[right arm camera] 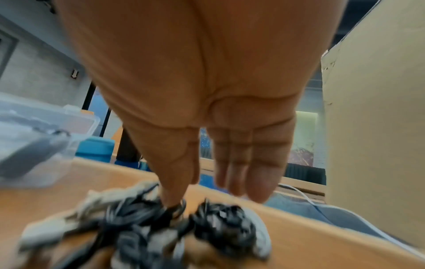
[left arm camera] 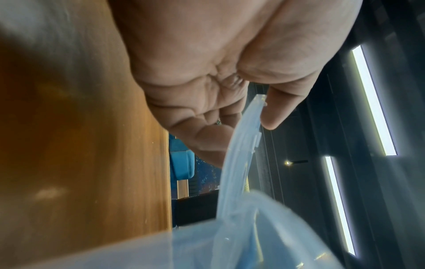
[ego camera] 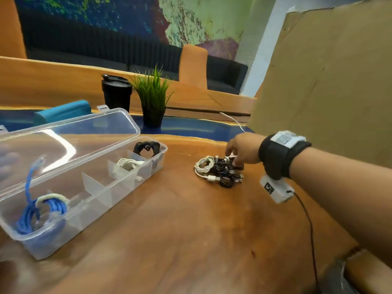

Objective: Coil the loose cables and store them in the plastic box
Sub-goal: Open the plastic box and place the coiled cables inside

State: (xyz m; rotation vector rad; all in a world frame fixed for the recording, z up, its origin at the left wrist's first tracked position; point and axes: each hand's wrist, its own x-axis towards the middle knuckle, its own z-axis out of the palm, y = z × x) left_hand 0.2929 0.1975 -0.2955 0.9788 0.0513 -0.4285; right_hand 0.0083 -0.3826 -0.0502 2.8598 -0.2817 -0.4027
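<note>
A clear plastic box (ego camera: 125,194) with dividers lies at the left, its lid (ego camera: 84,132) raised. It holds a blue cable coil (ego camera: 42,211), a white coil (ego camera: 127,164) and a black coil (ego camera: 146,148) in separate compartments. My left hand (left arm camera: 257,123) pinches the lid edge (left arm camera: 243,149) between thumb and fingers; in the head view it is a blur behind the lid (ego camera: 8,162). A pile of black and white cables (ego camera: 220,172) lies on the table. My right hand (ego camera: 232,161) reaches down onto it with fingers straight, thumb tip touching a black cable (right arm camera: 177,209).
A black cup (ego camera: 116,92), a small potted plant (ego camera: 152,98) and a teal object (ego camera: 61,113) stand behind the box. A cardboard sheet (ego camera: 328,81) rises at the right, with a white wire (ego camera: 233,120) trailing beside it. The wooden table (ego camera: 180,230) stretches toward me.
</note>
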